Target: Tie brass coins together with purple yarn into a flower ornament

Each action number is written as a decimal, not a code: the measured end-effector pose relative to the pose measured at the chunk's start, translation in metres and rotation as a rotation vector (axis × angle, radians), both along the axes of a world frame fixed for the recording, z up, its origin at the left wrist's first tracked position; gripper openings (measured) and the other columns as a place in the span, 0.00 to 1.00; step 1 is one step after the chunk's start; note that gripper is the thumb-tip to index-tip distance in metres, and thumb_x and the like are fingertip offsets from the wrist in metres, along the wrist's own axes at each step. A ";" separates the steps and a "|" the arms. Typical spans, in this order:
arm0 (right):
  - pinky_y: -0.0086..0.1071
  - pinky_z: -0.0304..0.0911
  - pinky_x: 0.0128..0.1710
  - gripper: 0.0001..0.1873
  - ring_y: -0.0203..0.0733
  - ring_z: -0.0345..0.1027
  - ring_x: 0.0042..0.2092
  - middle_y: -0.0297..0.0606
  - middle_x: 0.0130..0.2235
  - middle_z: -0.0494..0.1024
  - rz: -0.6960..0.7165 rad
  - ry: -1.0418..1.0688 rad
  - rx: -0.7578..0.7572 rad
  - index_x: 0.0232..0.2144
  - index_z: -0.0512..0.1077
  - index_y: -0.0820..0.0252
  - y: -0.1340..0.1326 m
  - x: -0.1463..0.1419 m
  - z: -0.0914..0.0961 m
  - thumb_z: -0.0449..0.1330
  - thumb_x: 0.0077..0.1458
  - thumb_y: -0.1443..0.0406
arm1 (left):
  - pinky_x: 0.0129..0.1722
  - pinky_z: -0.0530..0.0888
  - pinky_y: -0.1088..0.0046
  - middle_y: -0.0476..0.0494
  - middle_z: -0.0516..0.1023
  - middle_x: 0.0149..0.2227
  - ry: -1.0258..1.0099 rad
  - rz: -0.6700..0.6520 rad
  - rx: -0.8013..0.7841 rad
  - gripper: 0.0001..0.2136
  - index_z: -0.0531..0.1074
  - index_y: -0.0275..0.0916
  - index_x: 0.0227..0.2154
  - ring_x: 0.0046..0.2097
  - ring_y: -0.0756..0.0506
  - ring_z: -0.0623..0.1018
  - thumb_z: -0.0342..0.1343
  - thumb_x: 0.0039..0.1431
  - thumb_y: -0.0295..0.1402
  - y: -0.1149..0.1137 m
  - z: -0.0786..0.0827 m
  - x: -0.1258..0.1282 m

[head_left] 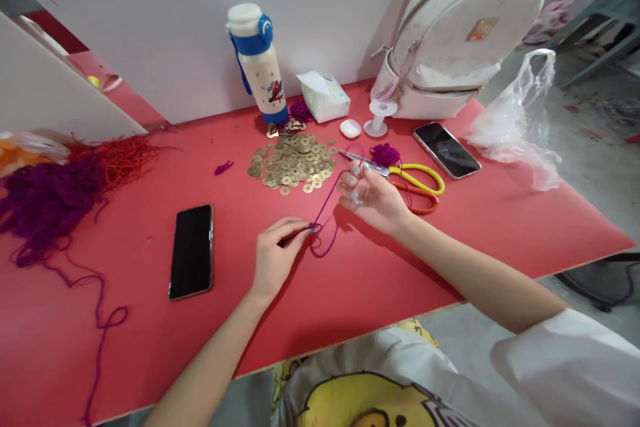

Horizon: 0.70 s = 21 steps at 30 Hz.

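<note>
My left hand (283,250) pinches a purple cord (327,201) near a small loop, low over the red table. From there the cord runs taut up to my right hand (369,195), whose thumb and fingers are closed on it. A slack bend of the same cord hangs between the two hands. Just behind my right hand lie scissors (417,177) with one yellow and one orange handle, partly covered by the hand. Beside them sits a small ball of purple cord (385,154). A pile of brass coins with holes (300,159) lies beyond my hands.
A black phone (191,252) lies left, another phone (447,150) right. At the back stand a bottle (257,67), a tissue pack (326,99), a white spool (381,117) and a white backpack (460,33). Purple yarn (50,200) and red yarn (120,159) heap at the left.
</note>
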State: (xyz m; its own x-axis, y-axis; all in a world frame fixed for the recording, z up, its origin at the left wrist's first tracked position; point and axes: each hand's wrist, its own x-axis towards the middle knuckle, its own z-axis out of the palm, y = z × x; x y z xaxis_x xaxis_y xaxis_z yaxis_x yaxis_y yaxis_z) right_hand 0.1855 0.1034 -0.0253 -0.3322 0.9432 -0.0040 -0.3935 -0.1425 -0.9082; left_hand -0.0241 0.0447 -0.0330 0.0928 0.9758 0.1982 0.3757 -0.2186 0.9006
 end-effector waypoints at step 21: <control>0.42 0.66 0.50 0.04 0.46 0.67 0.50 0.42 0.48 0.75 -0.007 -0.726 0.648 0.32 0.75 0.56 -0.032 -0.024 -0.018 0.62 0.60 0.66 | 0.38 0.78 0.72 0.43 0.83 0.34 -0.162 0.088 -0.077 0.05 0.82 0.38 0.31 0.37 0.46 0.81 0.62 0.56 0.31 0.002 -0.001 -0.003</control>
